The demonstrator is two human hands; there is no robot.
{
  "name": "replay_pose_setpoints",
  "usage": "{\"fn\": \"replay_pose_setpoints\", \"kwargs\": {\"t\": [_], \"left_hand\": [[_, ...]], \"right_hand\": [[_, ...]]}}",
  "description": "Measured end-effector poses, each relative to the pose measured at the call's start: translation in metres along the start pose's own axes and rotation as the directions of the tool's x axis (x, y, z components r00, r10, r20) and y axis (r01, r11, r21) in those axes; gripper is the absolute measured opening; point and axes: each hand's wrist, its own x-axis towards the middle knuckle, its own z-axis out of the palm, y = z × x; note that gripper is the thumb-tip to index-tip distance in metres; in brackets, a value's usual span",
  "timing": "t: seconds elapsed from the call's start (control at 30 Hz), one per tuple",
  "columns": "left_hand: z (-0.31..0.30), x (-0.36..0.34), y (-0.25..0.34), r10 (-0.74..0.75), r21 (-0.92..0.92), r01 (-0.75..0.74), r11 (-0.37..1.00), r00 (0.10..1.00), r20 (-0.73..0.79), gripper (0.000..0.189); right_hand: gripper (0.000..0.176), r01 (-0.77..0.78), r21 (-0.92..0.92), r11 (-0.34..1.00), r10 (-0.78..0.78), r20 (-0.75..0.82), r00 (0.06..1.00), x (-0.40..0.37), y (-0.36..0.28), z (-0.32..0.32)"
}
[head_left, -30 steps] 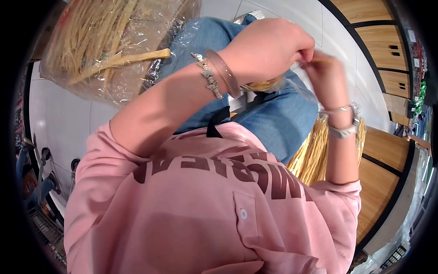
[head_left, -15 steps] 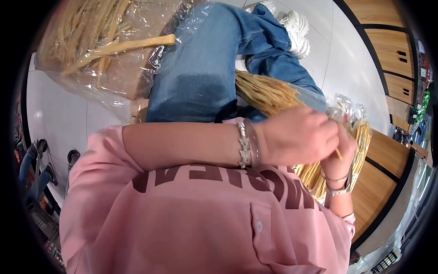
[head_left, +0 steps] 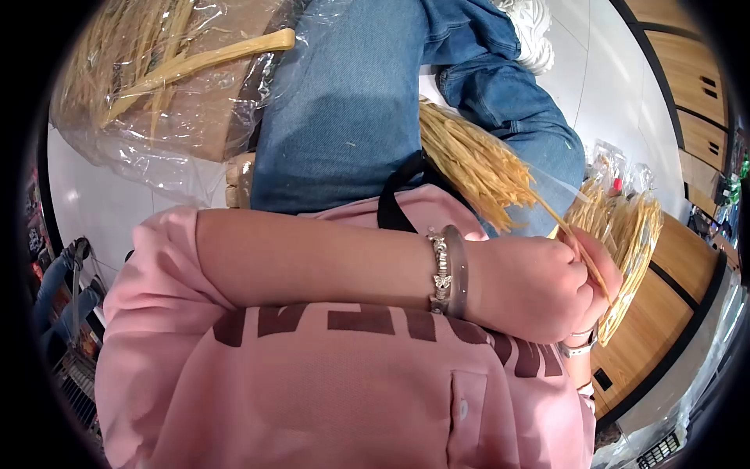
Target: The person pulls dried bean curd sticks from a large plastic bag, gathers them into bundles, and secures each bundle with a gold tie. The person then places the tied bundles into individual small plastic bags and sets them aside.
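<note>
My left hand (head_left: 527,285) reaches across my body and is closed in a fist against my right hand; what its fingers hold is hidden. A thin yellow dried strip (head_left: 558,219) runs slantwise through the fingers of my right hand (head_left: 598,266), which pinch it. The strip's upper end meets a bundle of yellow dried strips (head_left: 473,164), similar to bean curd sticks, lying over my lap. Beyond my right hand stand more strips (head_left: 633,242) in clear plastic packaging.
At the upper left, a clear plastic bag (head_left: 183,160) holds long pale strips, with one thicker flat strip (head_left: 234,55) on top. Wooden cabinets (head_left: 687,70) line the right side. White shoes (head_left: 531,35) rest on the tiled floor (head_left: 598,70). A cart (head_left: 74,375) is at lower left.
Both hands have moved a little right and down. The thin strip now shows longer between the bundle and my fingers. The view has shifted, and more of the lap bundle is uncovered.
</note>
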Motion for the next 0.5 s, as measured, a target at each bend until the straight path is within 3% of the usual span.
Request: {"fn": "replay_pose_setpoints", "kwargs": {"t": [0.1,0.2,0.33,0.43,0.5], "left_hand": [[-0.004,-0.001,-0.001,-0.017,-0.050,0.019,0.999,0.999,0.034,0.011],[-0.002,0.000,-0.001,-0.040,-0.038,0.039,0.999,0.998,-0.041,0.012],[-0.007,0.001,-0.003,-0.029,-0.029,0.030,0.999,0.999,0.030,0.013],[-0.002,-0.002,-0.002,-0.027,-0.016,0.027,1.000,1.000,0.002,0.013],[0.001,-0.001,-0.002,-0.047,-0.030,0.045,0.999,0.997,-0.063,0.013]], "right_hand": [[0.014,-0.008,0.017,1.000,0.008,-0.003,1.000,0.001,-0.008,-0.007],[0.012,-0.045,0.012,0.999,0.045,-0.019,0.999,-0.004,-0.013,-0.013],[0.012,-0.242,0.296,0.924,0.256,-0.009,0.967,0.004,0.005,0.012],[0.012,-0.027,0.091,0.995,0.024,0.035,0.999,0.007,-0.005,-0.001],[0.008,-0.058,0.074,0.996,0.062,-0.044,0.997,0.000,-0.006,-0.007]]}}
